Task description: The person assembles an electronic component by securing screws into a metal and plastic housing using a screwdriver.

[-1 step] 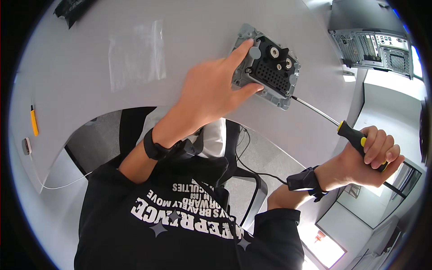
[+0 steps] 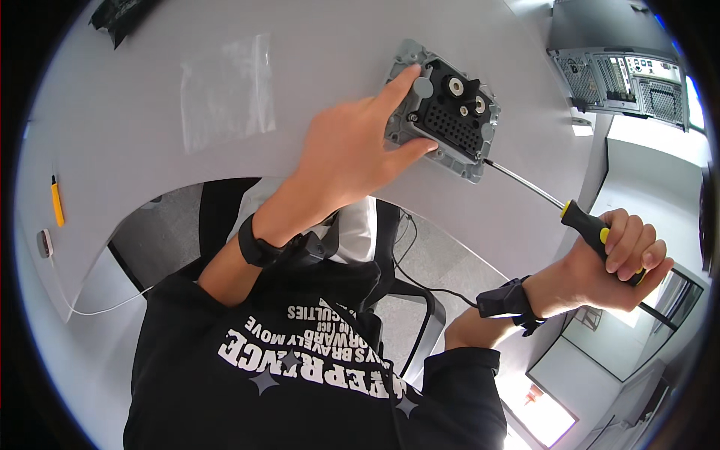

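Observation:
A grey metal electronic control unit (image 2: 452, 120) with a black connector block on top lies on the table, turned at an angle. My left hand (image 2: 352, 146) grips its left side, index finger on the far corner and thumb along the near edge; the other fingers are tucked out of sight. In my right hand (image 2: 619, 259) is a screwdriver (image 2: 525, 182) with a black and yellow handle, fingers wrapped round it. Its long shaft slants up and left. The tip meets the unit's near right corner, beside a screw; whether it sits in the screw head cannot be made out.
A clear plastic bag (image 2: 229, 94) lies flat left of the unit. Farther left are a yellow-handled tool (image 2: 57, 201) and a small white device (image 2: 45, 244) on a white cable. A black packet (image 2: 120, 19) rests at the far left, a computer case (image 2: 622, 86) at the far right.

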The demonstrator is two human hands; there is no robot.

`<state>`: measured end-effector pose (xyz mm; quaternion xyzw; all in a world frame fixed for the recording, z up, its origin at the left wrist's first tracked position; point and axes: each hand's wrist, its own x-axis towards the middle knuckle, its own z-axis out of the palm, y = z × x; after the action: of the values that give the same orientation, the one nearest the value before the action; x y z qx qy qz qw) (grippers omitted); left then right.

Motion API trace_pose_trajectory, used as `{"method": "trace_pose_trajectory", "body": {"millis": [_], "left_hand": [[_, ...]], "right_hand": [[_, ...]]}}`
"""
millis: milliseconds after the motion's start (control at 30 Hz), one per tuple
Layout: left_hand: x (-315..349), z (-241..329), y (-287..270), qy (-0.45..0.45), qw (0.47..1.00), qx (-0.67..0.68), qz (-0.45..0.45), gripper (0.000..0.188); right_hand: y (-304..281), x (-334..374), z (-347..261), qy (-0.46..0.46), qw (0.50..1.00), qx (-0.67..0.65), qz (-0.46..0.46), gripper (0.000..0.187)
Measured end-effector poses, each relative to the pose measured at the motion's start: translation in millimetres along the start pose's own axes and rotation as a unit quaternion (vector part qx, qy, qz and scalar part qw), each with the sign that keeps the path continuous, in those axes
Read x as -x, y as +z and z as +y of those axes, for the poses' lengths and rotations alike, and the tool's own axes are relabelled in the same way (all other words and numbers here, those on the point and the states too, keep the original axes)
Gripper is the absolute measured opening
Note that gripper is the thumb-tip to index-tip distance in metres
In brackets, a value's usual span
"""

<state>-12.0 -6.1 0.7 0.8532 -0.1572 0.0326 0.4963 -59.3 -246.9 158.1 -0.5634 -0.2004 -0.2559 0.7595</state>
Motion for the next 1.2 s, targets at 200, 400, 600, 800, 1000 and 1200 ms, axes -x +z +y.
{"method": "trace_pose_trajectory", "body": {"millis": [200, 400, 600, 800, 1000, 1200], "left_hand": [[2, 4, 0, -0.002, 1.0, 0.018, 0.024, 0.076], [3, 3, 2, 0.016, 0.999, 0.005, 0.03, 0.076], [3, 6, 2, 0.024, 0.999, 0.005, 0.04, 0.075], [4, 7, 1, 0.019, 0.999, 0.0, 0.037, 0.075], [4, 7, 2, 0.018, 0.999, -0.004, 0.031, 0.074], [4, 7, 1, 0.015, 0.999, -0.011, 0.04, 0.074]], "right_hand": [[-4, 5, 9, -0.026, 0.999, 0.007, -0.018, 0.043], [0, 7, 5, -0.014, 0.999, 0.033, -0.002, 0.039], [1, 7, 2, -0.006, 0.999, 0.04, 0.006, 0.037], [9, -5, -6, 0.078, 0.997, -0.013, -0.004, 0.028], [19, -23, 0, 0.084, 0.995, 0.044, -0.022, 0.018], [21, -34, 7, 0.083, 0.98, 0.019, -0.18, 0.061]]}}
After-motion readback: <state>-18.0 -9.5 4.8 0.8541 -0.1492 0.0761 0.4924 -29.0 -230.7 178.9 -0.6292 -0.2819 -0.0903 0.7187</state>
